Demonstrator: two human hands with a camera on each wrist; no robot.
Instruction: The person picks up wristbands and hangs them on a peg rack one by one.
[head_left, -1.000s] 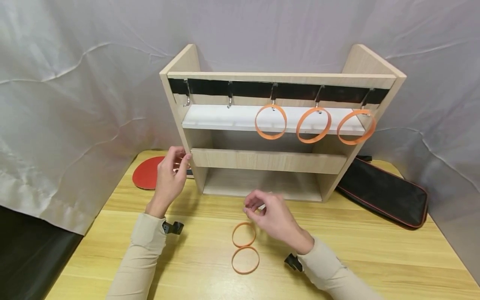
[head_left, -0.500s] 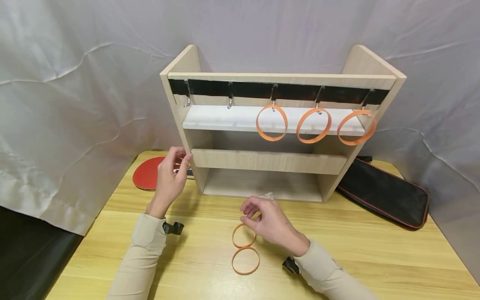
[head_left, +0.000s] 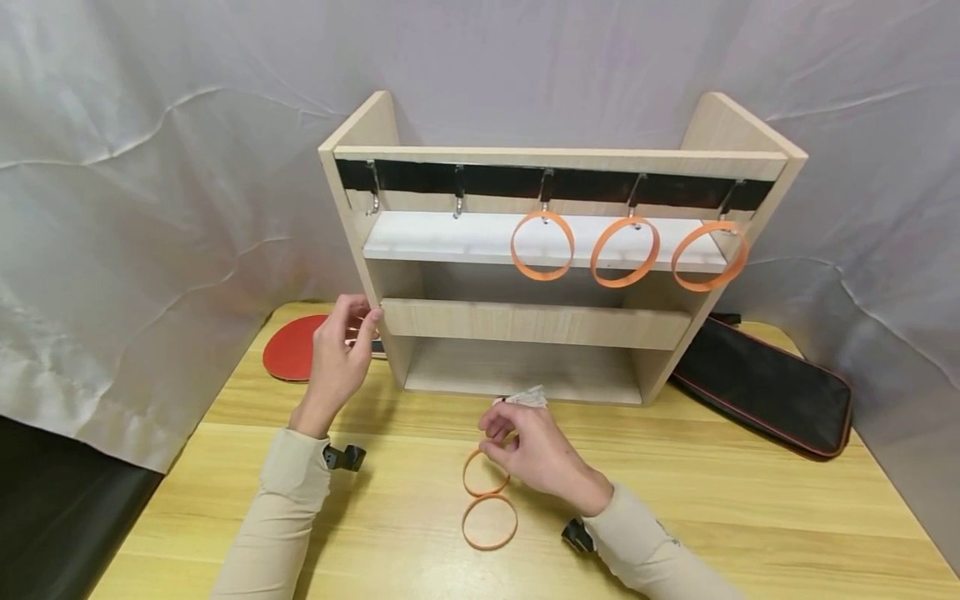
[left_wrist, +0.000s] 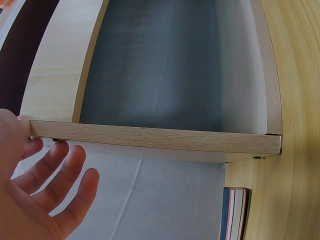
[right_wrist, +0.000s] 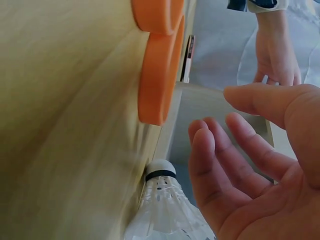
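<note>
A light wooden shelf (head_left: 480, 322) stands on the table, and my left hand (head_left: 336, 367) grips the edge of its left side panel between thumb and fingers. Over the table in front, my right hand (head_left: 538, 454) hovers with loosely bent fingers and holds nothing. Just below it lies an orange ring (head_left: 466, 477), partly covered by the hand in the head view. A second orange ring (head_left: 489, 548) touches the first on the near side. Beyond the right hand, in its wrist view, a white shuttlecock (right_wrist: 162, 200) lies on the table by the shelf's base.
Three more orange rings, one of them the middle ring (head_left: 620, 283), hang from hooks on the shelf's black strip (head_left: 502, 183); two left hooks are bare. A red table tennis bat (head_left: 288, 350) lies left of the shelf, a black case (head_left: 765, 387) right. Grey curtains hang behind.
My right hand has moved slightly left and toward me, over the farther loose ring, and the shuttlecock shows more behind it. The left hand stays on the shelf.
</note>
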